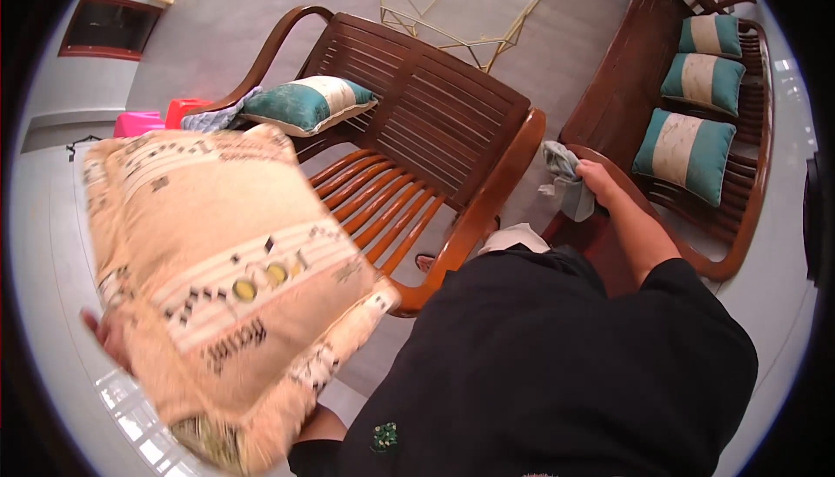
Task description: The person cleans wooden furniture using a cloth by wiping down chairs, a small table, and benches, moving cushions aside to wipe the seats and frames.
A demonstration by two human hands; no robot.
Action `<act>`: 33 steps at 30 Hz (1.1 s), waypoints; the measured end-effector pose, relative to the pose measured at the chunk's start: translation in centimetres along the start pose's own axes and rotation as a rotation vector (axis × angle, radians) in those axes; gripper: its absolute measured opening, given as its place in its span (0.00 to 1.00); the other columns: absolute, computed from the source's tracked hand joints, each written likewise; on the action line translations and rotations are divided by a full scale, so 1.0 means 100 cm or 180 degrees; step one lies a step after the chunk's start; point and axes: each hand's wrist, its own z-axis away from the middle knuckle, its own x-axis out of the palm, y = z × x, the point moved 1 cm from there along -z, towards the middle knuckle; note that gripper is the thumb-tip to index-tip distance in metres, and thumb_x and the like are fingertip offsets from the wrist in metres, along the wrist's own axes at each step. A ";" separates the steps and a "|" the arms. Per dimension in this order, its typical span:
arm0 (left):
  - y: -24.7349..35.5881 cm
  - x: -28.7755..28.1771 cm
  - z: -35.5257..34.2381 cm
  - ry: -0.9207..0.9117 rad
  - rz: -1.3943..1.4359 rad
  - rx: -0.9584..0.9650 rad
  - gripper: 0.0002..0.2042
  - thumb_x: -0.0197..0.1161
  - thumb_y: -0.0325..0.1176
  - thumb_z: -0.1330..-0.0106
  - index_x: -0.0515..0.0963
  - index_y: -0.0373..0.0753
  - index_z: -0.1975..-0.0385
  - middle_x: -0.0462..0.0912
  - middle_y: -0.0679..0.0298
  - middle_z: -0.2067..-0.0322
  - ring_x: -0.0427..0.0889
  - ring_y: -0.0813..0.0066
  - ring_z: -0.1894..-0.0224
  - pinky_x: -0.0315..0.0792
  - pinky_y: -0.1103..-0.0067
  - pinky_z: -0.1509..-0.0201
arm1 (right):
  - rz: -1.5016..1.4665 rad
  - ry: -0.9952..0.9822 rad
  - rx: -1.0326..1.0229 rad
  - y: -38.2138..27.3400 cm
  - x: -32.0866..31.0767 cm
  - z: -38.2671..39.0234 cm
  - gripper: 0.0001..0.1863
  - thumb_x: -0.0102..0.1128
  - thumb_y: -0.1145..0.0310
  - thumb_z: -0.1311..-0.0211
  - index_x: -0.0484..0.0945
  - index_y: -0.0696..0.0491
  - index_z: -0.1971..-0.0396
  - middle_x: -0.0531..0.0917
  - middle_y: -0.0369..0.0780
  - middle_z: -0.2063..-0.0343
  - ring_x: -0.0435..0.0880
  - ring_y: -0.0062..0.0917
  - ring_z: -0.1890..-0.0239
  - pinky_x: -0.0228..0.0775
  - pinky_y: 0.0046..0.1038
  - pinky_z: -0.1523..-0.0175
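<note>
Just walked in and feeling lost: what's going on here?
A person has a big beige cushion on the left arm, left hand at its edge; the right hand grips a greyish cloth. Ahead, a wooden bench bears one teal-and-cream cushion; three similar cushions sit on another bench, right.

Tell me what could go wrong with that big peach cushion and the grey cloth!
The big peach cushion might slip, since only the left hand and its arm seem to support it. It's bulky, so it could bump the wooden bench. The grey cloth might drop too, because it dangles loosely from the right hand.
</note>
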 end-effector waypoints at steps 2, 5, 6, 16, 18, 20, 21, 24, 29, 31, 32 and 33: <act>-0.019 0.021 0.027 0.0164 0.0129 -0.0389 0.10 0.59 0.26 0.27 0.82 0.33 0.50 0.87 0.54 0.54 0.86 0.64 0.56 0.82 0.70 0.50 | 0.0141 -0.0044 0.0126 0.005 -0.001 0.018 0.10 0.54 0.70 0.41 0.83 0.53 0.63 0.80 0.35 0.69 0.79 0.26 0.66 0.73 0.32 0.59; -0.080 0.058 0.091 0.0285 0.0301 -0.1335 0.09 0.60 0.28 0.26 0.83 0.33 0.51 0.87 0.54 0.55 0.86 0.65 0.57 0.82 0.70 0.51 | 0.0127 0.0107 0.0322 0.034 -0.023 0.035 0.09 0.55 0.69 0.42 0.82 0.53 0.65 0.79 0.36 0.70 0.78 0.27 0.68 0.72 0.34 0.62; -0.112 0.086 0.122 0.0122 0.0373 -0.1695 0.09 0.60 0.29 0.25 0.83 0.34 0.52 0.87 0.54 0.55 0.86 0.66 0.58 0.82 0.70 0.52 | 0.0173 0.0338 0.0523 0.064 -0.045 0.046 0.09 0.56 0.69 0.42 0.82 0.54 0.66 0.80 0.37 0.70 0.78 0.28 0.68 0.72 0.35 0.61; -0.301 0.053 0.356 -0.4041 -0.2901 -0.1644 0.14 0.60 0.29 0.30 0.85 0.44 0.47 0.83 0.52 0.50 0.82 0.48 0.45 0.76 0.60 0.41 | 0.0868 0.0300 0.0728 0.068 -0.068 0.045 0.11 0.56 0.70 0.45 0.83 0.57 0.64 0.82 0.38 0.69 0.81 0.29 0.66 0.75 0.34 0.58; -0.284 0.061 0.355 -0.3923 -0.3072 -0.1818 0.17 0.63 0.35 0.31 0.83 0.50 0.42 0.80 0.54 0.45 0.82 0.50 0.44 0.76 0.60 0.42 | 0.0965 0.0252 0.0469 0.055 -0.054 0.039 0.12 0.57 0.70 0.45 0.84 0.56 0.63 0.82 0.37 0.69 0.80 0.27 0.66 0.73 0.32 0.59; -0.274 0.057 0.348 -0.3871 -0.2901 -0.1855 0.17 0.64 0.40 0.31 0.83 0.51 0.43 0.81 0.57 0.46 0.83 0.51 0.47 0.77 0.60 0.43 | 0.0946 0.0174 0.0292 0.041 -0.037 0.032 0.10 0.57 0.69 0.44 0.83 0.56 0.65 0.81 0.35 0.70 0.78 0.25 0.67 0.72 0.30 0.61; -0.268 0.053 0.347 -0.3800 -0.2645 -0.1819 0.17 0.64 0.42 0.32 0.82 0.51 0.44 0.81 0.57 0.49 0.83 0.51 0.49 0.78 0.60 0.46 | 0.0991 0.0093 0.0235 0.033 -0.029 0.026 0.13 0.58 0.69 0.45 0.84 0.56 0.62 0.83 0.37 0.68 0.80 0.27 0.64 0.73 0.31 0.57; -0.244 0.031 0.341 -0.3760 -0.1967 -0.1139 0.13 0.64 0.38 0.33 0.83 0.49 0.49 0.83 0.55 0.56 0.83 0.48 0.53 0.77 0.59 0.48 | 0.1092 -0.0107 0.0170 0.009 0.005 0.013 0.17 0.56 0.68 0.43 0.84 0.57 0.56 0.83 0.37 0.66 0.80 0.27 0.62 0.72 0.30 0.54; -0.193 -0.004 0.315 -0.3699 -0.0591 0.0118 0.11 0.66 0.25 0.35 0.83 0.36 0.53 0.83 0.55 0.57 0.83 0.53 0.54 0.78 0.65 0.50 | 0.0966 -0.0089 -0.0456 -0.028 0.072 0.024 0.13 0.54 0.69 0.41 0.83 0.54 0.59 0.79 0.33 0.69 0.76 0.21 0.66 0.69 0.24 0.60; -0.174 -0.029 0.299 -0.3395 -0.0312 0.0344 0.12 0.66 0.21 0.36 0.83 0.35 0.53 0.83 0.54 0.55 0.83 0.54 0.54 0.78 0.66 0.48 | 0.0541 -0.0198 -0.0540 -0.036 0.102 0.038 0.14 0.53 0.70 0.40 0.82 0.55 0.57 0.80 0.33 0.66 0.76 0.21 0.64 0.69 0.23 0.58; -0.173 -0.049 0.295 -0.3166 -0.0204 0.0388 0.13 0.66 0.19 0.36 0.83 0.35 0.53 0.83 0.54 0.55 0.83 0.53 0.53 0.78 0.67 0.47 | 0.0139 -0.0312 -0.0526 -0.045 0.121 0.051 0.15 0.53 0.71 0.38 0.82 0.56 0.54 0.81 0.33 0.63 0.77 0.20 0.62 0.69 0.22 0.56; -0.178 -0.073 0.293 -0.2931 -0.0285 0.0460 0.13 0.64 0.20 0.36 0.82 0.36 0.52 0.82 0.56 0.53 0.82 0.55 0.51 0.77 0.68 0.47 | -0.0232 -0.0502 -0.0520 -0.053 0.143 0.063 0.19 0.50 0.74 0.37 0.80 0.56 0.47 0.82 0.35 0.58 0.80 0.22 0.59 0.74 0.25 0.52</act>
